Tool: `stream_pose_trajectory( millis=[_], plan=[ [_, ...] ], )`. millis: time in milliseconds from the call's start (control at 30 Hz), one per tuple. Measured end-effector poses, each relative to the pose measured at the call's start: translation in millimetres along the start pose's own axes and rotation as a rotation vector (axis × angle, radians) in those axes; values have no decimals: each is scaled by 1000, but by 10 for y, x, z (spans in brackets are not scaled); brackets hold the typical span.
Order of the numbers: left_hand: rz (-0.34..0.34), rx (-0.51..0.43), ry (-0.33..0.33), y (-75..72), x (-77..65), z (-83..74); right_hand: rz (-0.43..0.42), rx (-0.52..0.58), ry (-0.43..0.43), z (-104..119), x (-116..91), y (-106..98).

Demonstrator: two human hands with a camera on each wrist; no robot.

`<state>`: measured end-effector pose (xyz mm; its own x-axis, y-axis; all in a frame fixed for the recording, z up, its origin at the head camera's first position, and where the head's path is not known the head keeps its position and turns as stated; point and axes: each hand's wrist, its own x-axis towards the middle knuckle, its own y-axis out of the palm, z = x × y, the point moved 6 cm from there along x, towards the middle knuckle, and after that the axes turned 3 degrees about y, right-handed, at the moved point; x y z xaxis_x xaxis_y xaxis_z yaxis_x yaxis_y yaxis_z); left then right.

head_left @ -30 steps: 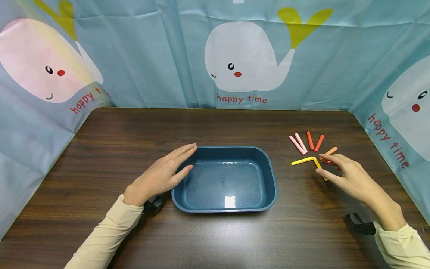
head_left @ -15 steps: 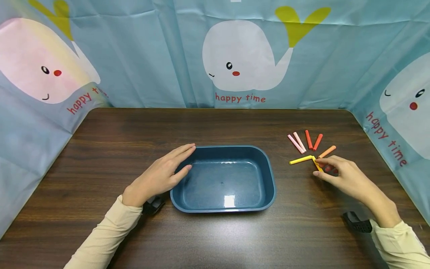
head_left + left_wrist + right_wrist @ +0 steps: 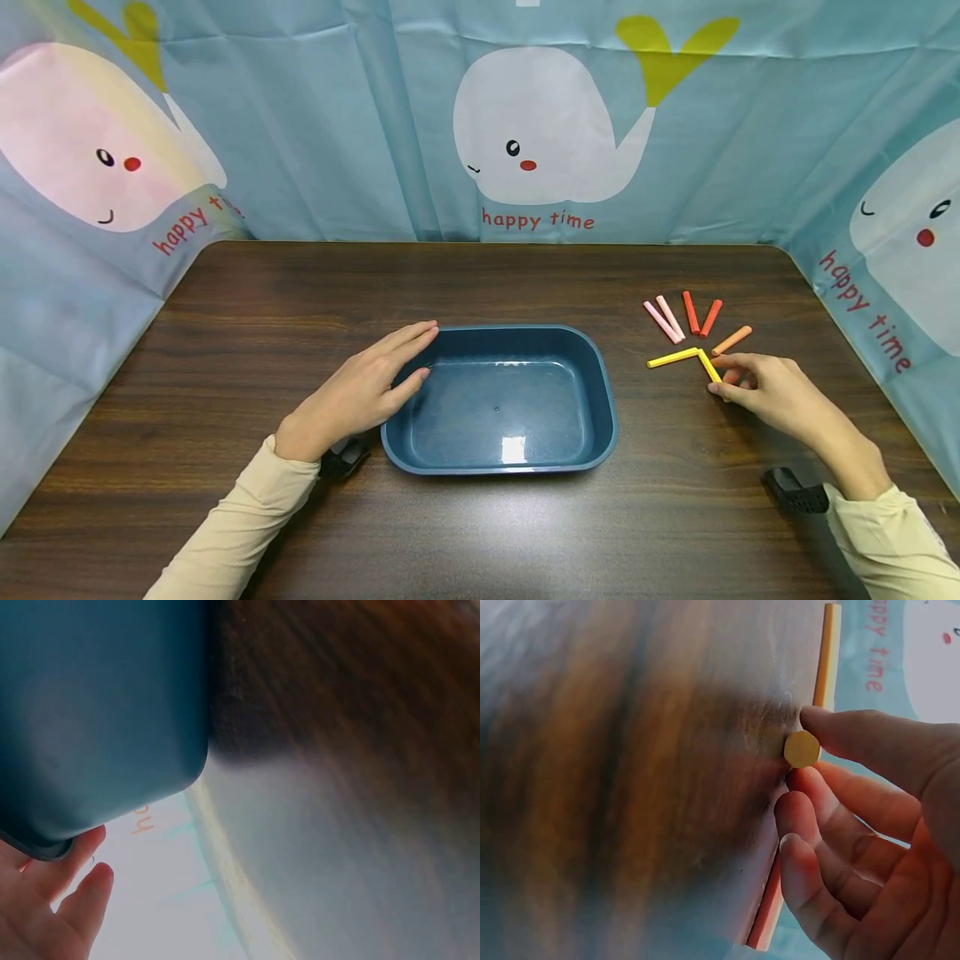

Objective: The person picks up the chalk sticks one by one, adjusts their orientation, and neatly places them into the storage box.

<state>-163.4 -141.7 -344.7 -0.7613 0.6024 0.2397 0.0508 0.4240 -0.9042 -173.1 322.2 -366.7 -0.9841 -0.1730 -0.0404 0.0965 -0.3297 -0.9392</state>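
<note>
A yellow stick [image 3: 708,365] lies aslant at the right of a dark wooden table [image 3: 480,542], its long axis running from 11 o'clock to 5, pinched between the thumb and fingers of a right hand [image 3: 780,396]. From its upper end, a second yellow stick [image 3: 673,357] points toward 9 o'clock; an orange stick [image 3: 732,340] angles toward 2. Two red sticks [image 3: 691,313] fan out near 12, two pink sticks [image 3: 663,323] between 10 and 11. Toward 9 o'clock, well apart, sits a blue tray [image 3: 498,469], its 10 o'clock rim touched by a left hand [image 3: 360,387], fingers nearly straight, thumb spread, gripping nothing.
</note>
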Motion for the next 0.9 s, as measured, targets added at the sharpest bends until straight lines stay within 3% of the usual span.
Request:
stream_pose_trajectory(
  millis=[267, 533, 900],
  plan=[
    [6, 8, -8, 8, 6, -3, 54, -28, 40, -24, -3, -15],
    [6, 1, -13, -1, 10, -2, 17, -8, 50, -12, -46, -126],
    [12, 1, -18, 5, -2, 1, -65, 88, -25, 200, -73, -201]
  ],
)
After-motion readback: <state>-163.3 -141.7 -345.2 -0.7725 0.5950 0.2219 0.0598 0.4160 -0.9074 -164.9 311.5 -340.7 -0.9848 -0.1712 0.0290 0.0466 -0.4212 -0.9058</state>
